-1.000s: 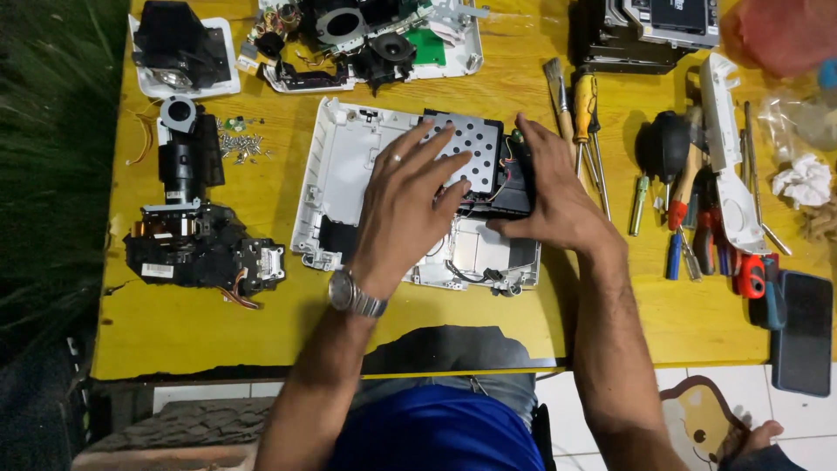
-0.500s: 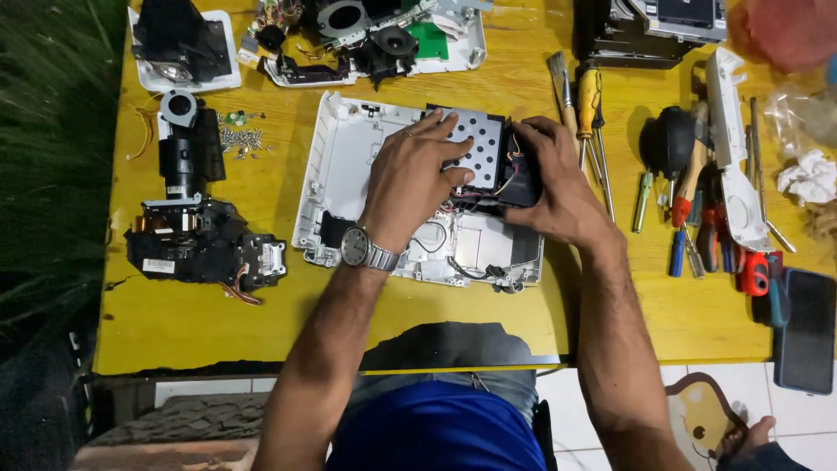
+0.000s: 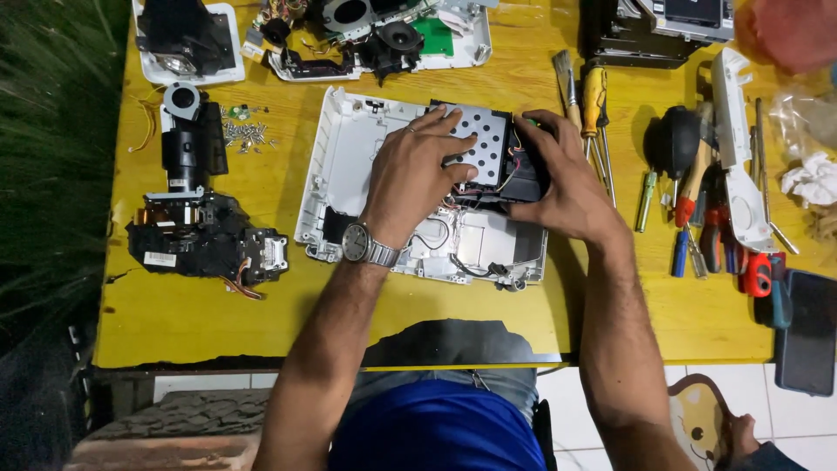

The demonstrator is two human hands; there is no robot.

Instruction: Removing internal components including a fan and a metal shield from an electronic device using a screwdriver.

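Observation:
A white plastic device casing lies open on the yellow table. Inside it sits a perforated metal plate on a black module with red and black wires. My left hand, a metal watch on its wrist, lies flat on the plate with fingers spread. My right hand grips the black module at its right end. Grey cables and a metal shield show in the casing's lower half.
A black optical assembly and a lens barrel lie at the left beside loose screws. More dismantled parts sit at the back. Screwdrivers, a brush, pliers and a dark phone fill the right side.
My left hand slid slightly right and up across the perforated plate. My right hand stays on the black module. The view has shifted a little.

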